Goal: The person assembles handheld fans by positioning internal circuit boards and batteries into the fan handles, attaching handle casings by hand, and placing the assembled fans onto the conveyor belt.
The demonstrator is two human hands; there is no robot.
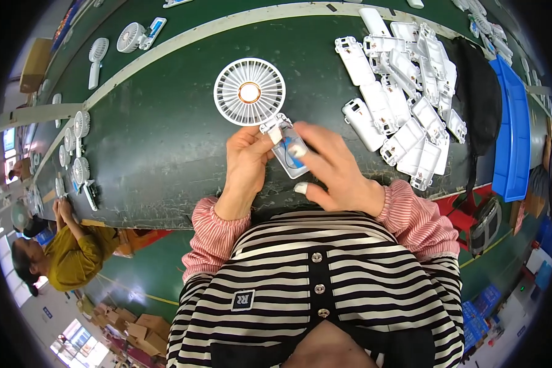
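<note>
A white handheld fan point(249, 92) with a round slotted grille and an orange-ringed hub lies head-away over the green worktable. Its handle point(295, 170) is uncovered, showing a blue battery-like part and thin wires inside. My left hand point(246, 161) grips the handle near its neck, thumb at the top of the housing. My right hand point(334, 165) is over the handle's other side, its fingers apart and the index and middle fingertips at the inner parts. Whether those fingertips pinch anything is unclear. To the right lies a pile of white plastic handle shells point(405, 92).
Several fans point(80, 147) stand along the left side, with another opened fan point(130, 38) at the far left. A black bag point(477, 92) and a blue tray point(511, 129) line the right edge. A person in a yellow top point(76, 257) sits at the left.
</note>
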